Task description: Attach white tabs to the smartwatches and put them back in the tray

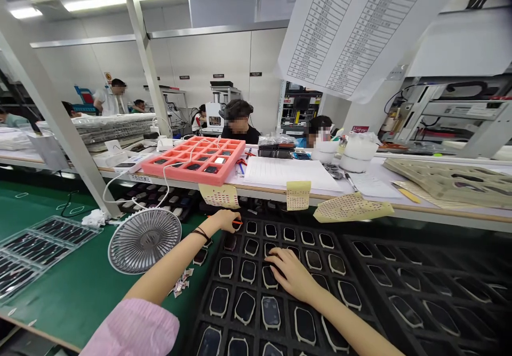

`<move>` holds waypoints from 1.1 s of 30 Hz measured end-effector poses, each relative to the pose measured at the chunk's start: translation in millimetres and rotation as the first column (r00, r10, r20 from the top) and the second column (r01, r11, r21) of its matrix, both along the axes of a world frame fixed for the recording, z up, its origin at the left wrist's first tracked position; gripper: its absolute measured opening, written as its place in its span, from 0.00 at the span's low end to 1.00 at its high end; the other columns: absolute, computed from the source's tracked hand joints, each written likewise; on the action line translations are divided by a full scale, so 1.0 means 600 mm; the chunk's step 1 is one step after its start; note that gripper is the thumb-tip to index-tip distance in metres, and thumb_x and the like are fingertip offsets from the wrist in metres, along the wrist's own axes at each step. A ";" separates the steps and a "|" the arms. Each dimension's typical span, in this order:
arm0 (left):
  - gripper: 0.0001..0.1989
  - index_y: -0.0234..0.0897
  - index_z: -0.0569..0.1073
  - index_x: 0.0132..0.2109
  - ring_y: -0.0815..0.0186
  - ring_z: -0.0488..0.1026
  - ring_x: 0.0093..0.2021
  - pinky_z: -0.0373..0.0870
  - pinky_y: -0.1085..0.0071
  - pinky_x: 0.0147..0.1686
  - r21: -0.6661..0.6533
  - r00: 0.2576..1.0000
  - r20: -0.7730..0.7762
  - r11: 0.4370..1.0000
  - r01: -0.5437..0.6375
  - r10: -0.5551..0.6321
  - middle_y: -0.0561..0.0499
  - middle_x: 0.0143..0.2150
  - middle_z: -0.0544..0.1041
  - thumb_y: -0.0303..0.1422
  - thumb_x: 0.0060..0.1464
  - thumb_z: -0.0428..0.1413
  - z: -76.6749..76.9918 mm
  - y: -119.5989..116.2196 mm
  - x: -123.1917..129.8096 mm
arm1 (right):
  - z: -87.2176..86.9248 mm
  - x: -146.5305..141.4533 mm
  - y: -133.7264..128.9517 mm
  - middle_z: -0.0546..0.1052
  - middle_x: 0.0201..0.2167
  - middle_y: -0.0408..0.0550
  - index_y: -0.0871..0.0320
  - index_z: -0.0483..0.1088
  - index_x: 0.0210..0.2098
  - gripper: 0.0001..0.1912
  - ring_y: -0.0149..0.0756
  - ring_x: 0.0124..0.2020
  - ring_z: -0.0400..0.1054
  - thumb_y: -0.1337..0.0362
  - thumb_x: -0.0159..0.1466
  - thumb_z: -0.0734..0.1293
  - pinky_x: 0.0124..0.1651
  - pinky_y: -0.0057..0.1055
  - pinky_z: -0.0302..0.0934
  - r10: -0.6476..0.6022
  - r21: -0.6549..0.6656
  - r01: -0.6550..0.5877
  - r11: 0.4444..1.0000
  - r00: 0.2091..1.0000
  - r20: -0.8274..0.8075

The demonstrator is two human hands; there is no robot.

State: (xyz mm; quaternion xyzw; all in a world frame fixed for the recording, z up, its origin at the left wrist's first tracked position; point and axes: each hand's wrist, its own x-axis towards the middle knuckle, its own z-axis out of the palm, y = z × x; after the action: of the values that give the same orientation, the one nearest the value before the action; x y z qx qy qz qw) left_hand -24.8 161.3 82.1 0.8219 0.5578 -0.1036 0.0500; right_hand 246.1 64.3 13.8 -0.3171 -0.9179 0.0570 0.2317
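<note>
My left hand (226, 220), with dark bands at its wrist, is closed around a thin orange tool (237, 221) at the far left corner of a black foam tray (236, 257). Rows of watch faces with pale frames fill the tray. Over its middle rests my right hand (288, 272), palm down with fingers spread, its fingertips on or just above a watch (270, 277). Nothing shows in its grip.
A white fan (145, 240) stands left, near small paper bits (183, 283). A second black tray (404, 292) lies right. Beyond, a shelf edge (264, 191) bears a pink foam tray (188, 173). People sit behind it.
</note>
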 end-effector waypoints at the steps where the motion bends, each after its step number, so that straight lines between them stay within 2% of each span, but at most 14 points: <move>1: 0.26 0.42 0.71 0.51 0.55 0.76 0.42 0.71 0.67 0.39 -0.014 1.000 -0.010 1.000 0.006 -0.006 0.48 0.42 0.79 0.32 0.41 0.62 0.001 0.005 0.003 | 0.001 0.000 0.000 0.72 0.46 0.55 0.57 0.68 0.47 0.13 0.45 0.46 0.67 0.71 0.64 0.59 0.49 0.44 0.64 -0.003 -0.005 0.003 1.000 1.000 0.001; 6: 0.27 0.39 0.72 0.48 0.54 0.76 0.44 0.70 0.68 0.42 -0.008 1.000 -0.013 1.000 0.020 -0.020 0.47 0.45 0.78 0.32 0.36 0.63 0.002 0.017 0.007 | 0.002 0.000 -0.002 0.72 0.46 0.55 0.57 0.69 0.47 0.13 0.45 0.47 0.67 0.72 0.64 0.59 0.49 0.44 0.64 0.001 -0.016 -0.001 1.000 1.000 0.006; 11: 0.28 0.34 0.69 0.50 0.52 0.76 0.42 0.71 0.65 0.39 0.048 0.999 0.032 0.999 -0.002 0.001 0.44 0.41 0.79 0.37 0.39 0.61 0.005 0.004 0.005 | 0.003 -0.001 -0.001 0.73 0.46 0.54 0.57 0.69 0.46 0.13 0.45 0.46 0.67 0.72 0.64 0.60 0.49 0.44 0.64 0.004 -0.004 -0.004 1.000 1.000 -0.006; 16: 0.27 0.36 0.67 0.52 0.52 0.76 0.44 0.70 0.65 0.42 0.089 0.996 0.087 0.996 0.012 -0.020 0.44 0.41 0.79 0.39 0.44 0.59 0.001 -0.005 0.047 | 0.004 0.000 -0.002 0.73 0.45 0.54 0.57 0.69 0.46 0.13 0.44 0.46 0.68 0.72 0.63 0.60 0.49 0.43 0.64 0.004 0.001 -0.004 1.000 1.000 -0.015; 21: 0.25 0.37 0.71 0.48 0.53 0.77 0.40 0.71 0.67 0.38 0.026 0.994 0.102 0.999 0.028 -0.031 0.45 0.39 0.80 0.41 0.42 0.62 0.008 0.009 0.078 | 0.005 0.000 -0.003 0.73 0.45 0.54 0.55 0.69 0.46 0.14 0.44 0.46 0.68 0.71 0.64 0.59 0.49 0.44 0.64 0.003 0.001 -0.003 1.000 1.000 -0.017; 24: 0.20 0.33 0.70 0.49 0.53 0.77 0.39 0.70 0.67 0.36 0.045 0.991 0.131 0.999 0.025 -0.030 0.42 0.39 0.80 0.40 0.52 0.57 0.021 0.002 0.076 | 0.004 0.000 -0.002 0.73 0.44 0.54 0.56 0.69 0.46 0.13 0.44 0.45 0.68 0.71 0.64 0.59 0.48 0.43 0.64 0.015 0.015 -0.014 1.000 1.000 -0.025; 26: 0.13 0.31 0.70 0.47 0.55 0.77 0.40 0.70 0.67 0.37 0.076 0.985 0.163 0.996 0.049 -0.061 0.41 0.41 0.79 0.34 0.60 0.49 0.025 -0.021 0.078 | 0.002 0.001 0.000 0.72 0.44 0.54 0.56 0.68 0.47 0.13 0.44 0.45 0.68 0.71 0.65 0.58 0.48 0.42 0.64 0.014 0.014 -0.013 1.000 0.995 -0.100; 28: 0.13 0.32 0.71 0.45 0.59 0.76 0.42 0.69 0.69 0.40 0.097 0.973 0.194 0.989 0.108 -0.125 0.42 0.43 0.78 0.29 0.62 0.43 0.021 -0.055 0.087 | -0.002 0.004 0.005 0.71 0.45 0.55 0.55 0.65 0.49 0.14 0.43 0.47 0.67 0.69 0.66 0.57 0.49 0.42 0.64 -0.040 -0.002 0.041 0.999 0.961 -0.273; 31: 0.13 0.36 0.73 0.44 0.61 0.75 0.43 0.68 0.71 0.43 0.097 0.948 0.219 0.972 0.214 -0.231 0.45 0.43 0.77 0.30 0.64 0.44 0.006 -0.102 0.107 | -0.007 0.009 0.016 0.68 0.46 0.55 0.55 0.62 0.50 0.13 0.41 0.45 0.67 0.66 0.67 0.55 0.49 0.42 0.64 -0.189 -0.089 0.167 0.982 0.831 -0.524; 33: 0.13 0.37 0.74 0.44 0.62 0.73 0.45 0.67 0.71 0.47 0.104 0.935 0.226 0.962 0.254 -0.272 0.47 0.44 0.75 0.33 0.64 0.45 -0.001 -0.113 0.115 | -0.009 0.011 0.021 0.67 0.44 0.54 0.55 0.62 0.49 0.12 0.40 0.42 0.67 0.65 0.68 0.54 0.48 0.41 0.65 -0.259 -0.148 0.212 0.966 0.772 -0.581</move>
State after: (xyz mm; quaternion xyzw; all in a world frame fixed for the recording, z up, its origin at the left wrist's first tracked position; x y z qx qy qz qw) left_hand 44.3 93.4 81.4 0.8969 0.4362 0.0104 0.0723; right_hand 252.6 76.7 8.7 -0.4038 -0.7487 0.1582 0.5014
